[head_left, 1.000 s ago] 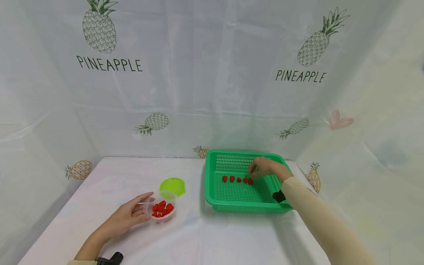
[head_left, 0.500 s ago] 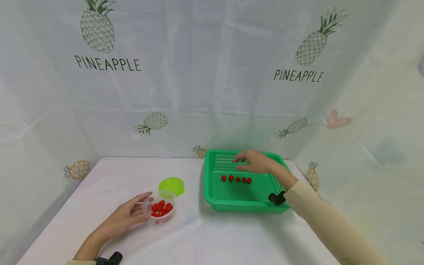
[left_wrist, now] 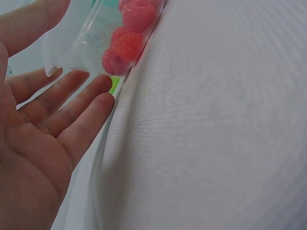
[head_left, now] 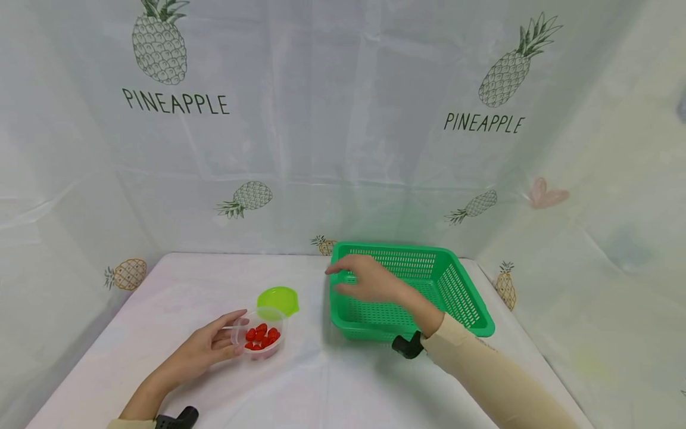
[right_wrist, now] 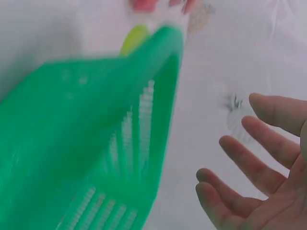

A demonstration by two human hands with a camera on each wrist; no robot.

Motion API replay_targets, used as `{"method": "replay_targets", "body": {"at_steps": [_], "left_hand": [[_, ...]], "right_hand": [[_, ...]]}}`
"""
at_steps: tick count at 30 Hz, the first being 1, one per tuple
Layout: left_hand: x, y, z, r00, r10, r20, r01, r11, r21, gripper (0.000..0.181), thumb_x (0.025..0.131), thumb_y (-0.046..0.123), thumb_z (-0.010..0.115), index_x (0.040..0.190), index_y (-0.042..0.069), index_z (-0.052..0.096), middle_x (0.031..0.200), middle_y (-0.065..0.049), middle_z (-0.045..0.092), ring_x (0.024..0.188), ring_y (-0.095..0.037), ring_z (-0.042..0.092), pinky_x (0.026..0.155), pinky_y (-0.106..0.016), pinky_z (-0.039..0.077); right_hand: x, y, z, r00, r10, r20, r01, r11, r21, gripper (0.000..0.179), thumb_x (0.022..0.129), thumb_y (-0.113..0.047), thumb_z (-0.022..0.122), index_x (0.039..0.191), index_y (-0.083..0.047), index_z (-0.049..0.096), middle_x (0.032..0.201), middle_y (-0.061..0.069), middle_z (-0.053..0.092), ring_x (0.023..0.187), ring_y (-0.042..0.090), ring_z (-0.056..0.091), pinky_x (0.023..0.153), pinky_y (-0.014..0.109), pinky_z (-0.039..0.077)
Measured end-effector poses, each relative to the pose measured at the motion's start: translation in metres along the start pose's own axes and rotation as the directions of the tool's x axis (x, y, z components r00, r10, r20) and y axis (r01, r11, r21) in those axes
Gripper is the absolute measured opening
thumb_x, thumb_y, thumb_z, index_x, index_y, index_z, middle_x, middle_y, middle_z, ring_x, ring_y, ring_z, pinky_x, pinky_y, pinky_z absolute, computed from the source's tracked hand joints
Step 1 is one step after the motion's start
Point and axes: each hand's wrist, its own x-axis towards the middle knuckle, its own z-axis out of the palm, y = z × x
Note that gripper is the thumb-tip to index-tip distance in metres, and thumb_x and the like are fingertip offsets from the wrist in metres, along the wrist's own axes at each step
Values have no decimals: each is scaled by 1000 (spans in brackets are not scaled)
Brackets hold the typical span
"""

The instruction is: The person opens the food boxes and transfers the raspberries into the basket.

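Note:
My left hand [head_left: 200, 351] holds the side of a clear plastic tub [head_left: 259, 354], thumb on one side and fingers on the other. Several red raspberries [left_wrist: 127, 45] lie in the tub, seen through its wall in the left wrist view. In the head view my right hand [head_left: 370, 281] is over the left side of a green slotted basket [head_left: 471, 310], with nothing in its fingers. Its fingers [right_wrist: 254, 167] are spread and loosely bent beside the basket in the right wrist view. The hand and forearm hide the basket's left floor, where the row of raspberries lay.
A lime-green lid [head_left: 277, 299] lies on the white-covered table [head_left: 321, 387] just behind the tub. A pineapple-print curtain [head_left: 343, 149] hangs behind the table and along both sides. The basket's raised rim stands at the right rear.
My right hand has come up from the raspberry row inside the basket and moved left, and it now covers that row. The left hand and the tub have stayed in place.

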Motion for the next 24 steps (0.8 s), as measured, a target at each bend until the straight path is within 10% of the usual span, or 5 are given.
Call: {"method": "replay_targets", "body": {"at_steps": [24], "left_hand": [[0,0,-1,1000,-23,7,23,1000,-5,80,97,29,80,164,15,38,158,-22,50,140,-44,55,102,-29,58]], "right_hand": [[50,-57,108,997,53,61,-58,995,85,33,98,-18,77,130,-15,75,124,-2,76,117,12,67,98,23,55]]}}
